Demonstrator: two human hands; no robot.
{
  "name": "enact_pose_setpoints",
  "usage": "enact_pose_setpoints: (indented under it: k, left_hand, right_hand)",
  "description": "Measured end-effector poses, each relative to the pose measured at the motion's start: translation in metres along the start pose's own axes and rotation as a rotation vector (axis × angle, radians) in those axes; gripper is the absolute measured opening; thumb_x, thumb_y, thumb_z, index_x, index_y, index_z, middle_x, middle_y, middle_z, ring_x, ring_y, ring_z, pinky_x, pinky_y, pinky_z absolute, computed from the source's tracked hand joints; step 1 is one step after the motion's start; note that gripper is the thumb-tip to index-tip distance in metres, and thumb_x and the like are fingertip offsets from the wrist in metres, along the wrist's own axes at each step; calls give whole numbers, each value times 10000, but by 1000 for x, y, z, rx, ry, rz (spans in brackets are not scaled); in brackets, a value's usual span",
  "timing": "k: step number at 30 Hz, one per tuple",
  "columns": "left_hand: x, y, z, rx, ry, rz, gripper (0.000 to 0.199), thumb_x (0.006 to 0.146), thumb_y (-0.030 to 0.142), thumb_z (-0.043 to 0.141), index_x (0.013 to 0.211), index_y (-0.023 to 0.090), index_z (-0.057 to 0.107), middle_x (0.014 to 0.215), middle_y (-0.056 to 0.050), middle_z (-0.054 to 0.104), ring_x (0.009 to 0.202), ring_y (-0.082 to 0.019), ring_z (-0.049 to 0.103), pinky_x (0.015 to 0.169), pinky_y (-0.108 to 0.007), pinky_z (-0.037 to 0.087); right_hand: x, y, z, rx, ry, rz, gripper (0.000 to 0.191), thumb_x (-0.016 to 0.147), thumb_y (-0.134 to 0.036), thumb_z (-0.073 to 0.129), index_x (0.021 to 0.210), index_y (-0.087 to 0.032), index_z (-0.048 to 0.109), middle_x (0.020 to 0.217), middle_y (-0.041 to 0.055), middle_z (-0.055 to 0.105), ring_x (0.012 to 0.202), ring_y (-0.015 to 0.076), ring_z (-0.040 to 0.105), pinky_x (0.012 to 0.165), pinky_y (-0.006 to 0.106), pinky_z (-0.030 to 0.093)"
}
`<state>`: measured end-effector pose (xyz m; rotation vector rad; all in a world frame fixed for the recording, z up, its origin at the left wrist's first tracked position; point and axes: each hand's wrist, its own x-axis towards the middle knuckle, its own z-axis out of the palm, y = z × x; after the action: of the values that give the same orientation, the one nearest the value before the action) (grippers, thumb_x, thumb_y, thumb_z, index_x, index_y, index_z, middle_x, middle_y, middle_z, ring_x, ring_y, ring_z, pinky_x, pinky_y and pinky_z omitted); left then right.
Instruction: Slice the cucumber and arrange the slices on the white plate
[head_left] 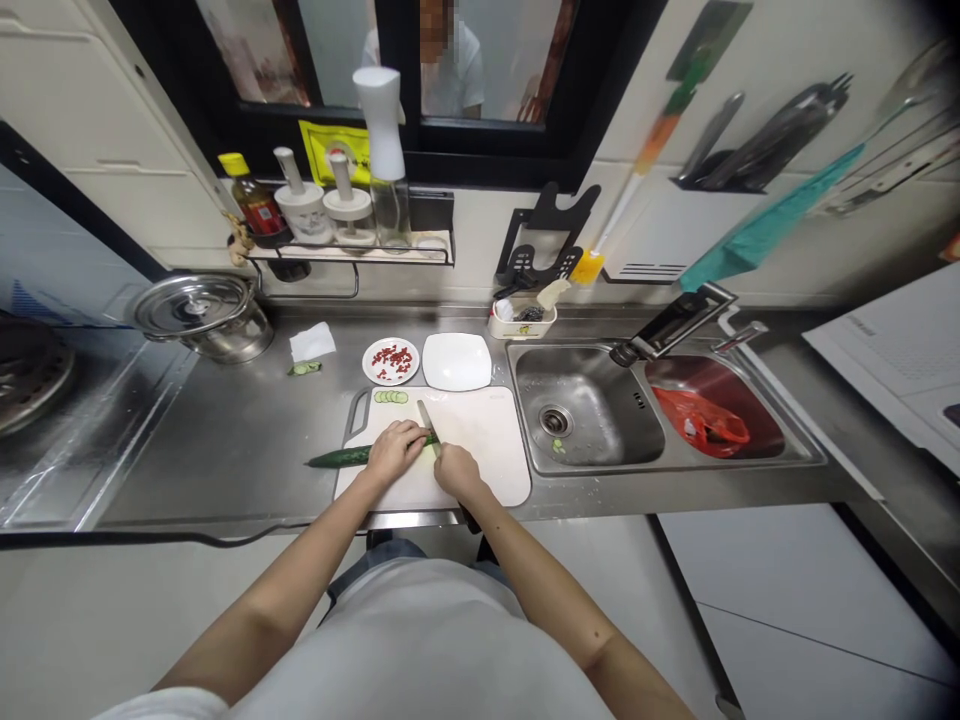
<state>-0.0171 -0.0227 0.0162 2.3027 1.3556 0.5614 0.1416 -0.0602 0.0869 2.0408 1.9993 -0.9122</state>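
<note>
Lest it roll, the cucumber [341, 458] is apparently pinned under the left hand [395, 451], fingers bent, the knife [427, 416] clenched in the right hand [457, 471].

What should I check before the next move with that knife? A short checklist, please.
1. Knife firmly held: ok, the right hand is closed around its handle.
2. Cucumber steadied: ok, the left hand is on it.
3. Left fingertips safely clear of the blade: cannot tell; they are very close.
4. Cucumber wholly on the cutting board: not ok, one end overhangs the left edge.
5. Cut slices away from the blade: ok, near the board's far left corner.
</note>
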Motion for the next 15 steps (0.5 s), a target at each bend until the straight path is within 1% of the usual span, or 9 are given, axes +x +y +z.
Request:
enact_pose_setpoints:
  k: [4,11,15]
  left_hand:
    - [0,0,0,-10,-8,2,266,934,315,460,1074,268,681,989,-41,648,952,-188,548,845,-326,441]
    - [-1,0,-1,-6,7,-4,258,931,323,466,1060,274,684,989,-38,647,943,-184,554,833,-317,442]
    - [-1,2,-2,-10,13,-13,253,932,322,469,1060,277,683,988,-32,648,946,-181,554,831,-310,440]
  right_hand:
    - [0,2,5,1,17,-9,321,898,-142,403,1128,-102,623,1093,167,679,1049,227,629,829,272,446]
    - [-7,9,23,1,38,30,315,903,-136,381,1101,-97,622,1041,186,685,1034,236,638,830,289,445]
    - [-6,8,23,2,40,40,311,911,-147,377,1101,-104,619,1037,177,687,1025,231,642,817,283,448]
